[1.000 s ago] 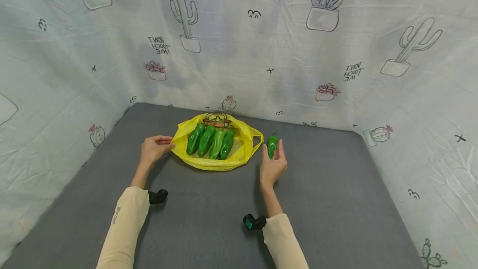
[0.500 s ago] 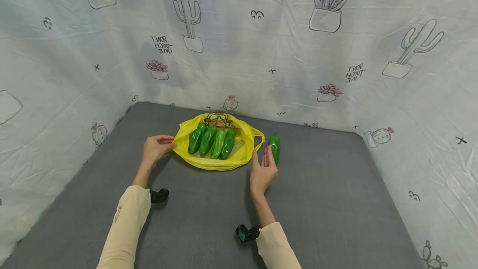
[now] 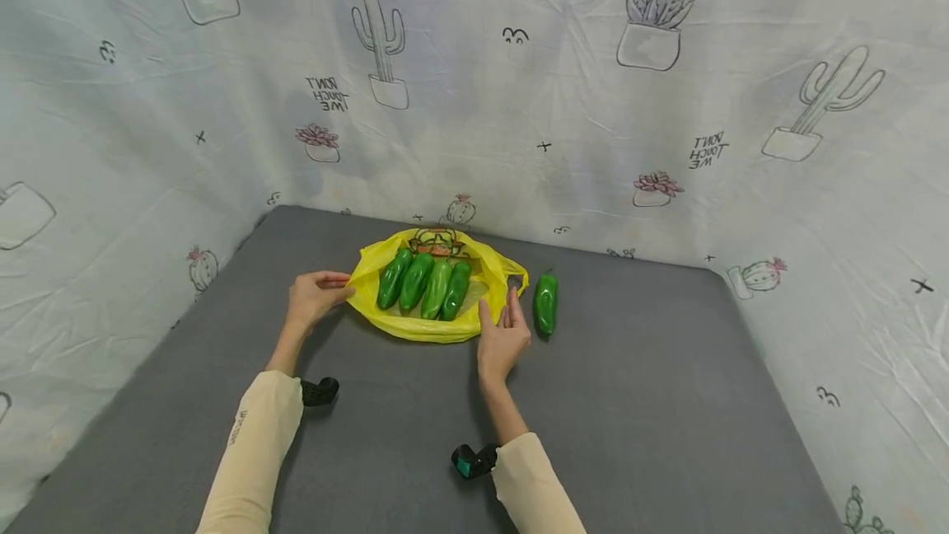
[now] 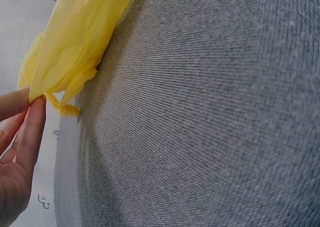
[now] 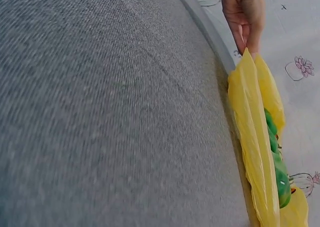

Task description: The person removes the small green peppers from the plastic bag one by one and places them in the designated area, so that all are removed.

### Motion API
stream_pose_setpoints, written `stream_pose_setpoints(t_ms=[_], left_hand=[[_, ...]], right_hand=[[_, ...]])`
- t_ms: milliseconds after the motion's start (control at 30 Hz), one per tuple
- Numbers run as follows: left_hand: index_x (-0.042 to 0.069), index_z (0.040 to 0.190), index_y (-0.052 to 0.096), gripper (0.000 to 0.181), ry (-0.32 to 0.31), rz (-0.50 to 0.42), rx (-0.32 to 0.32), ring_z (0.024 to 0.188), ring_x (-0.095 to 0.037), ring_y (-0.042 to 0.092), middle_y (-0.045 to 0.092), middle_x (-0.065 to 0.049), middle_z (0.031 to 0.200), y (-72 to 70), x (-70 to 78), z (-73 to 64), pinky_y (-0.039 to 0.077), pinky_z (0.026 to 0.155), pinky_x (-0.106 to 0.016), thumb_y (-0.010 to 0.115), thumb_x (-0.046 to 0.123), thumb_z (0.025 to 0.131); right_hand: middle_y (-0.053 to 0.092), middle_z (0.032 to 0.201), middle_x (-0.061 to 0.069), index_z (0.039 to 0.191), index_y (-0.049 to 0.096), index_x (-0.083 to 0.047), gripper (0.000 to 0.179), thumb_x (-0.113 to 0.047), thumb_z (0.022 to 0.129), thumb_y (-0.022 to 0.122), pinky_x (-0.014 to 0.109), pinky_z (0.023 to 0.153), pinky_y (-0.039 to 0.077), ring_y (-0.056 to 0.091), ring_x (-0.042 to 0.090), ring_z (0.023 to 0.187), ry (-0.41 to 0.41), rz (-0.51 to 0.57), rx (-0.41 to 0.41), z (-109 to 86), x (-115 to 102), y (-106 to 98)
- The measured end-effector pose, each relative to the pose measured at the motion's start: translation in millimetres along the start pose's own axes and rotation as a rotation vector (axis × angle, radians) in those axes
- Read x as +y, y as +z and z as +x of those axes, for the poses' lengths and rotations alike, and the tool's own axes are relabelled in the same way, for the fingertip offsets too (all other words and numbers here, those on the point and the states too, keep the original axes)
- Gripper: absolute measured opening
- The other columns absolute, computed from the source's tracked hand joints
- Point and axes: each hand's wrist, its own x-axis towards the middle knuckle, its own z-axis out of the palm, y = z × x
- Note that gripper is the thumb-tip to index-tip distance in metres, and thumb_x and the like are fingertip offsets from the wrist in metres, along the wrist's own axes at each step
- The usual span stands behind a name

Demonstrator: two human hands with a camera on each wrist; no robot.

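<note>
A yellow plastic bag (image 3: 430,331) lies on its side with its mouth spread wide, and several green peppers (image 3: 416,282) rest side by side inside it. My left hand (image 3: 315,298) pinches the bag's left edge between thumb and fingers, as the left wrist view shows close up at the bag's corner (image 4: 75,42). My right hand (image 3: 503,344) is at the bag's front right rim, fingers extended and thumb apart, holding nothing. Whether it touches the rim cannot be told. Another green pepper (image 3: 545,303) lies on the table just right of that hand.
The grey table (image 3: 630,402) stretches to the right and front of the bag. Behind it and at both sides hangs a pale cloth (image 3: 460,105) printed with cacti. A black wrist camera (image 3: 474,461) sits by the right sleeve, another black camera (image 3: 320,391) by the left.
My right hand has let go of the single pepper, which now lies on the table, and has moved left and toward me to the bag's rim. The left hand keeps its pinch.
</note>
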Motion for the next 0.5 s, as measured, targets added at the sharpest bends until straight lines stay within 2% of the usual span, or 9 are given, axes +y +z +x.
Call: stream_pose_setpoints(t_ms=[133,367,433,500], left_hand=[[-0.008,0.116,0.064,0.035,0.009,-0.011,-0.004,0.081,-0.013,0.068,0.065,-0.026,0.111,1.1,-0.3,1.3,0.058,0.078,-0.036,0.071,0.010,0.086],[-0.008,0.115,0.064,0.034,0.022,-0.015,0.005,0.079,-0.014,0.069,0.065,-0.026,0.110,1.1,-2.7,-0.5,0.059,0.076,-0.035,0.071,0.010,0.087],[-0.008,0.115,0.064,0.034,0.021,-0.014,0.010,0.080,-0.014,0.069,0.065,-0.026,0.110,1.1,-4.0,-0.8,0.059,0.076,-0.035,0.071,0.011,0.087],[-0.007,0.115,0.065,0.035,0.015,-0.016,0.015,0.082,-0.017,0.069,0.065,-0.026,0.110,1.4,-4.8,-0.6,0.059,0.076,-0.034,0.072,0.011,0.087]], right_hand=[[0.050,0.133,0.028,0.129,0.051,0.013,0.053,0.002,0.082,0.073,0.044,0.104,0.040,0.047,0.036,0.126,0.016,-0.004,0.009,-2.0,2.3,6.0],[0.049,0.134,0.029,0.130,0.050,0.012,0.053,0.002,0.082,0.072,0.042,0.105,0.040,0.045,0.036,0.128,0.052,-0.002,-0.030,-7.9,5.4,16.7],[0.049,0.134,0.029,0.130,0.051,0.012,0.054,0.002,0.082,0.073,0.041,0.104,0.041,0.045,0.037,0.127,0.044,-0.013,-0.046,-9.2,6.3,20.7],[0.049,0.134,0.028,0.130,0.051,0.012,0.054,0.002,0.081,0.073,0.043,0.103,0.041,0.046,0.038,0.126,0.025,-0.035,-0.062,-7.3,17.2,25.8]])
